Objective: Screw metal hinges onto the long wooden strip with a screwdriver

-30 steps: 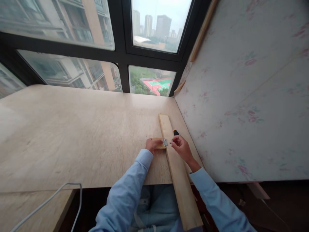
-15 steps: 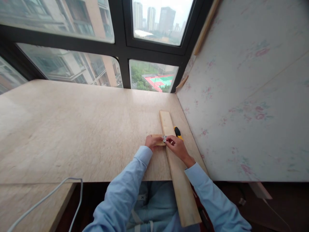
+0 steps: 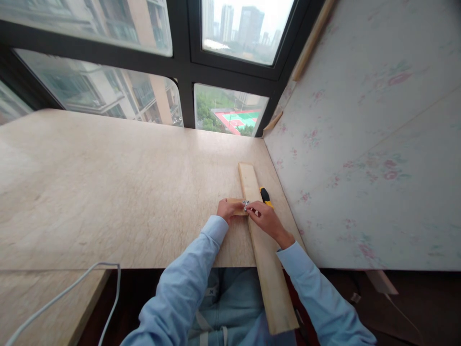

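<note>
A long pale wooden board [image 3: 270, 278] lies lengthwise, its near end sticking out past the counter's front edge. Against its left side sits a short wooden piece [image 3: 235, 201], gripped by my left hand [image 3: 227, 210] with the thumb on top. Where the two pieces meet is a small shiny metal fitting [image 3: 246, 203], whose exact kind is too small to make out. My right hand [image 3: 264, 218] rests over the board, its thumb and fingertips pinched at the fitting. Whatever is between those fingertips is too small to name. Right of the board lies a black and yellow tool handle [image 3: 265, 196], partly hidden.
The pale stone-look counter [image 3: 118, 192] runs to dark-framed windows [image 3: 230, 77]. A wall with flowered paper [image 3: 360, 158] rises close on the right. A white cable [image 3: 68, 293] loops over the lower ledge [image 3: 43, 298] at front left.
My right fingertips have shifted very slightly at the metal fitting, showing a little more of it. The camera view has tilted slightly; the wooden pieces stay together.
</note>
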A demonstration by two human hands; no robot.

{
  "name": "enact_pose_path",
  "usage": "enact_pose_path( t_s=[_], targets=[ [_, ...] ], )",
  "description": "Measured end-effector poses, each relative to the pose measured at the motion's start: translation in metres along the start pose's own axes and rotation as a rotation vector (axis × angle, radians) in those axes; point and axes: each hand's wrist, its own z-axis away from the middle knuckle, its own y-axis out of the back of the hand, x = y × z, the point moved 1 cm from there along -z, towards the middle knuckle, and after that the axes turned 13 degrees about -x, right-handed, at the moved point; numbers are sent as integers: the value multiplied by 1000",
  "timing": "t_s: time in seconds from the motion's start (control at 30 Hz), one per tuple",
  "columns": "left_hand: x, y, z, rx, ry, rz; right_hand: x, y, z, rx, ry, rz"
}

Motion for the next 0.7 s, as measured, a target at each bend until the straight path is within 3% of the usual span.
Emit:
enact_pose_path(
  t_s=[0.7],
  targets=[
    [7,-4,9,22,41,14,5,3,0,-29,-116,75]
  ],
)
